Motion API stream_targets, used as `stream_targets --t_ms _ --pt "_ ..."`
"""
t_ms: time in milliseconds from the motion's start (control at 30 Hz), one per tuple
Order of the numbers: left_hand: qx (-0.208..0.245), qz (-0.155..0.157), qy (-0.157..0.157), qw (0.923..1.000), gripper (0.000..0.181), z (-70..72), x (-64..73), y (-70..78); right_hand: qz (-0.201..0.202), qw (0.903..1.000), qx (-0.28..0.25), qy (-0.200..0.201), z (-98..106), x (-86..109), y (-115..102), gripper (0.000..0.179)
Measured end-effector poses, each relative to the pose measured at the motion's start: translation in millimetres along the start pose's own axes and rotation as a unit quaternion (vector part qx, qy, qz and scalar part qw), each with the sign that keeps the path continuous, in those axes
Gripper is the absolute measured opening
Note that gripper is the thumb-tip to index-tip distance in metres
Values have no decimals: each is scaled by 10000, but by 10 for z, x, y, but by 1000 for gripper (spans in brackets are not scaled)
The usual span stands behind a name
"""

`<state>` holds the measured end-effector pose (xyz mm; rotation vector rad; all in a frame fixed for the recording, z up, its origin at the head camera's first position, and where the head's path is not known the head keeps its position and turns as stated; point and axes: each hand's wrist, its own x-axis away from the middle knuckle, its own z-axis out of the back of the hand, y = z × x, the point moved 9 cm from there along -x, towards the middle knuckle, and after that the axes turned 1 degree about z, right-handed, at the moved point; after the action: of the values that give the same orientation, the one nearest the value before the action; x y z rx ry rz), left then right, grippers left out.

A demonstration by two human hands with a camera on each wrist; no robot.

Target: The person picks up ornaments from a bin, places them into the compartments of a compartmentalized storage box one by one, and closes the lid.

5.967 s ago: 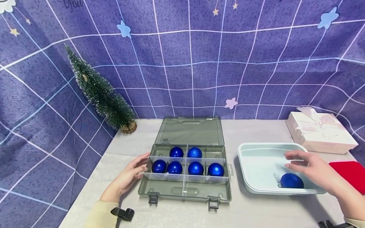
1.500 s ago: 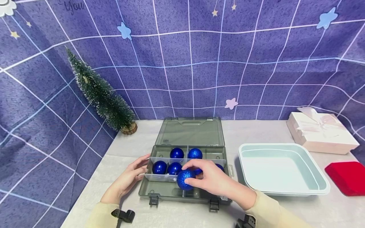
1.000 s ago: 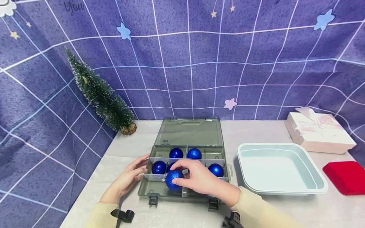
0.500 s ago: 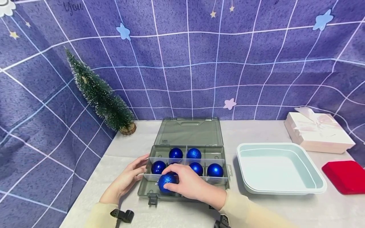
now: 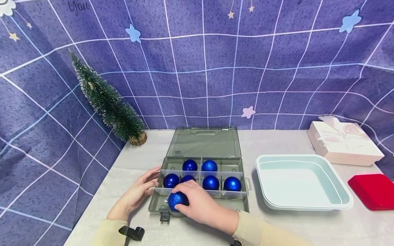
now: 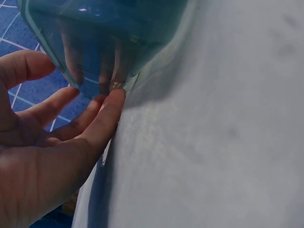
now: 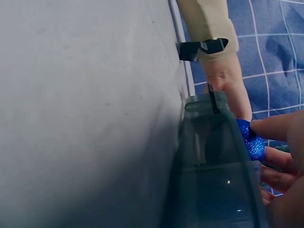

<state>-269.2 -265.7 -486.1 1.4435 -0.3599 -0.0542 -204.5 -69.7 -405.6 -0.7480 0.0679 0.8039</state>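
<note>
My right hand (image 5: 203, 206) pinches a blue glitter bauble (image 5: 177, 201) between thumb and fingers, low in the front left compartment of a smoky see-through divider box (image 5: 204, 143). The right wrist view shows that glitter bauble (image 7: 252, 142) just past the box's rim. Several other blue baubles sit in the box: a shiny one (image 5: 189, 165) and a glittery one (image 5: 210, 165) at the back, and in the middle row shiny ones (image 5: 170, 180) and matte ones (image 5: 232, 184). My left hand (image 5: 138, 189) touches the box's left side; its fingertips (image 6: 118, 95) rest against the wall.
A pale blue tray (image 5: 307, 207) stands right of the box. Behind it lies a white gift box (image 5: 347, 141) with a ribbon, and a red object (image 5: 372, 191) is at the far right. A small frosted tree (image 5: 107, 102) stands back left, before a purple cloth (image 5: 215, 68).
The glitter bauble lay in the tray at first. My right hand has carried it left over the box and lowered it into the front left compartment. My left hand has stayed put.
</note>
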Motion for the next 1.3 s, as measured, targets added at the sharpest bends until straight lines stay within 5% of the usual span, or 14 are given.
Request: stream_targets --t_ms 267,633,833,1033,1300 --pt "-8 -16 -38 10000 70 -4 -1 7 326 9989 319 92 -31 22 -30 24" --pt "3 -14 -27 10000 71 -27 -11 18 146 9996 168 -145 43 60 -7 18" --pt "-16 75 -68 9999 71 4 -5 42 193 9980 -601 -56 317 108 6 16" --pt "-138 -5 -130 9998 62 44 5 140 -267 9889 -1458 -100 665 187 109 18" --pt "-469 -192 -176 9986 54 64 -183 410 -638 9783 -1967 153 1181 310 235 17"
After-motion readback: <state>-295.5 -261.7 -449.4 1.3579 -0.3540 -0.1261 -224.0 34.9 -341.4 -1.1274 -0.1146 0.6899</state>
